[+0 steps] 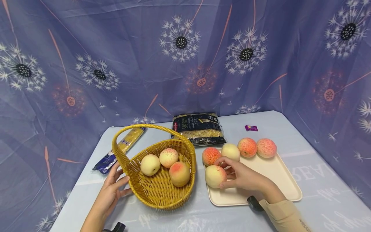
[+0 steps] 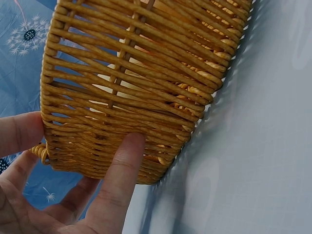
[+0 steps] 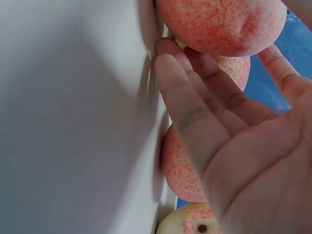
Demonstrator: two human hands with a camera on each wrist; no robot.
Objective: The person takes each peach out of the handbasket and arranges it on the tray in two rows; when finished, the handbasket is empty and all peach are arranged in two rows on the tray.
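Note:
A woven yellow basket (image 1: 156, 198) with a hoop handle holds three peaches (image 1: 169, 157). My left hand (image 1: 121, 180) rests flat against its left wall; in the left wrist view the thumb (image 2: 122, 165) presses on the weave (image 2: 136, 73). To the right, a cream tray (image 1: 269, 174) carries several peaches. My right hand (image 1: 229, 174) reaches round the front-left peach (image 1: 214, 177), thumb above and fingers below, touching it. The right wrist view shows the fingers (image 3: 185, 97) nearly straight beside that peach (image 3: 219, 19).
A dark bag of pasta (image 1: 199, 129) lies behind the basket and tray. A blue and yellow spaghetti pack (image 1: 121, 149) lies at the back left. A small purple packet (image 1: 251, 128) sits at the back right. A patterned blue curtain surrounds the table.

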